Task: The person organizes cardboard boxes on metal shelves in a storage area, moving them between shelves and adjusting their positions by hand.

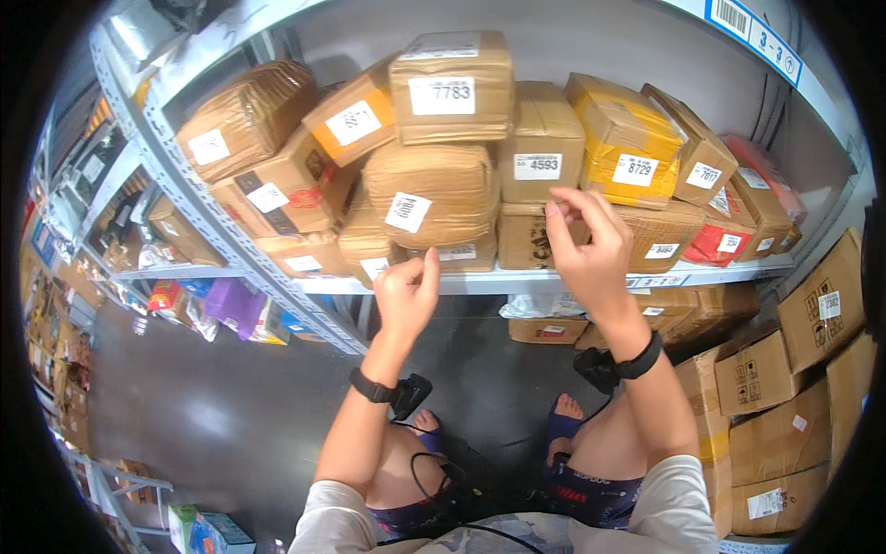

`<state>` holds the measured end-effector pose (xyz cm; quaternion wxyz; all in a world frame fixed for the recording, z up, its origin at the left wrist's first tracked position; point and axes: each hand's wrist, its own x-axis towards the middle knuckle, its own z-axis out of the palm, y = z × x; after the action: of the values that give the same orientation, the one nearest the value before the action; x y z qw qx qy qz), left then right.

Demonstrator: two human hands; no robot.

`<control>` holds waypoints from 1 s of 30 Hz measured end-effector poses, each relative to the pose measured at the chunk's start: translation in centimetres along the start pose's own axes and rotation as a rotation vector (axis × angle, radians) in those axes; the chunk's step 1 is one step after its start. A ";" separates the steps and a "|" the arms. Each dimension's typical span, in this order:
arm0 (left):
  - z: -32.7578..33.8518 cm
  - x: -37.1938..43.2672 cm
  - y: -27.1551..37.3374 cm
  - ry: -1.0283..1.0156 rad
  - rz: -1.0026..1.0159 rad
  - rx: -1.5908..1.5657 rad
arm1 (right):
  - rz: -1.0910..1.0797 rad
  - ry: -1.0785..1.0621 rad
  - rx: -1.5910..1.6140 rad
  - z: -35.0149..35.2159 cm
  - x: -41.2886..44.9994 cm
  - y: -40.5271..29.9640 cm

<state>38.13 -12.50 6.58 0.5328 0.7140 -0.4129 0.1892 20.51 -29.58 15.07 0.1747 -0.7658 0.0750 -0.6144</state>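
Observation:
My left hand (405, 298) is raised before the shelf's front edge with its fingers curled and the thumb pointing up; nothing shows in it. Just above its thumb sits a bulging cardboard parcel (443, 183) wrapped in clear tape. My right hand (594, 253) is held up with thumb and curved fingers apart, holding nothing visible. Behind it are a lower carton (522, 239) and an upright carton (543, 135) bearing a white label. A yellow-taped carton (626, 163) stands up and right of that hand. Another box (450, 104) rests on the bulging parcel.
The grey metal shelf (477, 280) holds several stacked cartons. A perforated upright (208, 201) slants down on the left. More boxes (547, 331) sit beneath the shelf, and a carton pile (779, 436) rises at my right. Cables hang from black wrist devices (414, 396).

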 end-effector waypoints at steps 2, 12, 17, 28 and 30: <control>-0.6 -0.3 -1.0 0.006 -0.078 -0.048 | -0.032 -0.022 0.004 0.7 1.8 -1.3; -2.4 -0.7 -1.8 0.025 -0.045 0.038 | -0.197 -0.337 -0.479 3.5 10.3 -0.9; -2.9 -0.6 -2.7 0.058 -0.132 0.056 | -0.409 -0.278 -0.533 4.2 11.5 -1.1; -3.0 -0.9 -1.6 0.047 -0.074 0.084 | -0.341 -0.126 -0.422 5.4 14.7 -4.9; -3.0 -0.9 -1.8 0.048 -0.064 0.094 | -0.295 -0.141 -0.446 6.9 15.1 -6.5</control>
<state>39.55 -9.21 5.89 0.5142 0.7463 -0.3679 0.2081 30.09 -27.28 29.94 -0.0846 -0.8289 0.0837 -0.5465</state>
